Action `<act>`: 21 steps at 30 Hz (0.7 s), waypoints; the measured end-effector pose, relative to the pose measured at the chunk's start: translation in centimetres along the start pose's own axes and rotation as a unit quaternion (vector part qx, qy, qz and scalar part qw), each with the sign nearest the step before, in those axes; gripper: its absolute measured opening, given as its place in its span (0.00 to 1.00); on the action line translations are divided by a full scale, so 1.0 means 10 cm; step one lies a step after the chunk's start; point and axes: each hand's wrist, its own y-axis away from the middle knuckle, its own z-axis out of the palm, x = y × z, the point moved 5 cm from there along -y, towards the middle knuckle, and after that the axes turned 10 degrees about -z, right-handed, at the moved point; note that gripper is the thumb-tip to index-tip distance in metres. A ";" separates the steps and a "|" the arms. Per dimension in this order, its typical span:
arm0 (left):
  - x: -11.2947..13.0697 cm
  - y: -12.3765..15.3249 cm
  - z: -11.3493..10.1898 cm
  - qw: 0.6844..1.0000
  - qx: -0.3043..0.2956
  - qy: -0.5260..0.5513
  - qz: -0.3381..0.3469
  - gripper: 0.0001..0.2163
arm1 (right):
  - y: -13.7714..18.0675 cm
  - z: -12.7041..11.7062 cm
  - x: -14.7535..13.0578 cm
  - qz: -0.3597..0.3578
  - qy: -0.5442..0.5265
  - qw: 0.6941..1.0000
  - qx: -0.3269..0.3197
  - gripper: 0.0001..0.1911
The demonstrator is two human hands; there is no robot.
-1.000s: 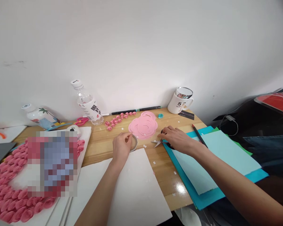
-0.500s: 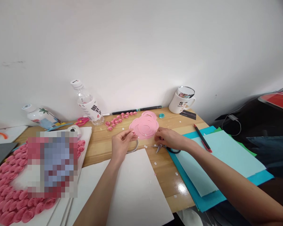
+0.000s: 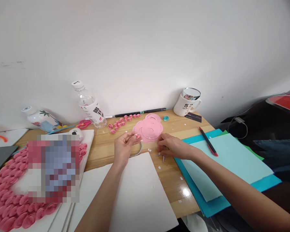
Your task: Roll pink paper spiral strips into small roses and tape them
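My left hand (image 3: 124, 146) pinches a small rolled pink paper rose (image 3: 137, 136) between thumb and fingertips, above the near edge of a pile of cut pink paper spirals (image 3: 149, 129). My right hand (image 3: 169, 146) is closed, fingers curled down round a pair of scissors (image 3: 163, 158) at table level. Only the blade tips show below the fingers; the handles are hidden. A white ring, perhaps a tape roll (image 3: 139, 149), lies just beside my left hand. Finished pink roses (image 3: 119, 123) lie in rows behind it, and a teal rose (image 3: 166, 118) sits right of the pile.
A bottle (image 3: 93, 109), a mug (image 3: 187, 102) and black pens (image 3: 140, 112) line the wall. White board (image 3: 137, 193) lies in front, teal paper (image 3: 222, 167) with a pencil (image 3: 207, 141) at right. A rose-covered wreath (image 3: 19, 206) is at left. Paper scraps dot the table.
My right hand has come down over the scissors, covering the dark handle that showed before, and the blades have shifted slightly. My left hand stays in place with the pink rose.
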 end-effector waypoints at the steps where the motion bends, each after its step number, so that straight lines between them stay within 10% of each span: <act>1: 0.00 0.00 0.00 1.000 -0.001 -0.002 -0.001 0.13 | 0.00 0.00 -0.01 0.000 0.003 1.000 0.002 0.03; 13: 0.00 -0.01 0.03 0.999 -0.022 -0.045 0.021 0.11 | 0.05 0.09 -0.09 -0.031 -0.004 0.999 0.020 0.08; 21: 0.06 0.03 0.10 0.986 -0.038 -0.152 0.062 0.05 | 0.02 -0.10 -0.11 -0.035 -0.202 0.971 0.124 0.06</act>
